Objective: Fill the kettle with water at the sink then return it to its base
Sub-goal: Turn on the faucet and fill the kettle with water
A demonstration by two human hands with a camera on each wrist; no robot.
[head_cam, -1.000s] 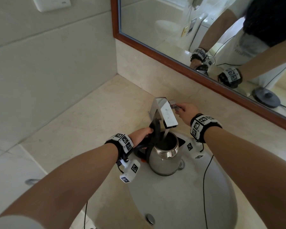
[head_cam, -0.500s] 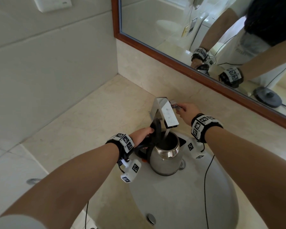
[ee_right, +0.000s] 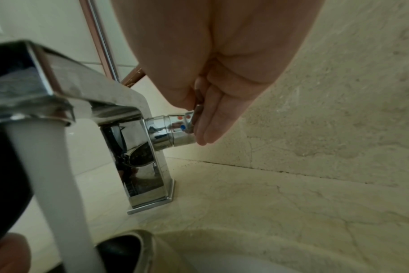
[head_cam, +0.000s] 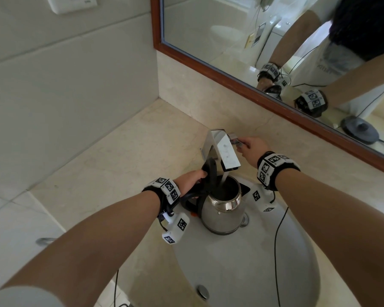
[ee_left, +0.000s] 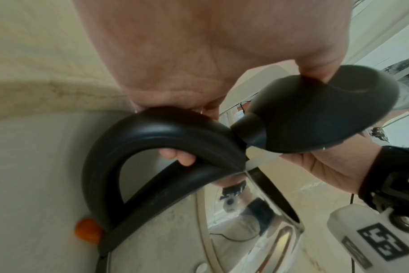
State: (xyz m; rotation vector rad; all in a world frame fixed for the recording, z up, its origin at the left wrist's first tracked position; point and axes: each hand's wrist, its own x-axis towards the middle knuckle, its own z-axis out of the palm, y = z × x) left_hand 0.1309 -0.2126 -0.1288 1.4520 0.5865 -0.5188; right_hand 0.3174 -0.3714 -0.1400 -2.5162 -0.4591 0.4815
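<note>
A steel kettle (head_cam: 222,209) with a black handle (ee_left: 152,133) stands in the white sink (head_cam: 242,262) under the chrome tap (head_cam: 225,151). Its black lid (ee_left: 315,110) is tipped up. A stream of water (ee_right: 56,184) runs from the spout into the kettle's mouth. My left hand (head_cam: 191,178) grips the handle, its thumb against the raised lid. My right hand (head_cam: 252,148) pinches the tap's side lever (ee_right: 178,129) between thumb and fingers. The kettle's black base shows only as a reflection in the mirror (head_cam: 359,129).
A beige stone counter (head_cam: 120,162) surrounds the sink, with a tiled wall at the left and a wood-framed mirror (head_cam: 242,78) behind the tap. The sink's drain (head_cam: 203,292) lies near the front. A thin black cable (head_cam: 277,251) hangs from my right wrist over the basin.
Both hands and the kettle stay in place while water keeps running into the kettle; only the view has shifted slightly.
</note>
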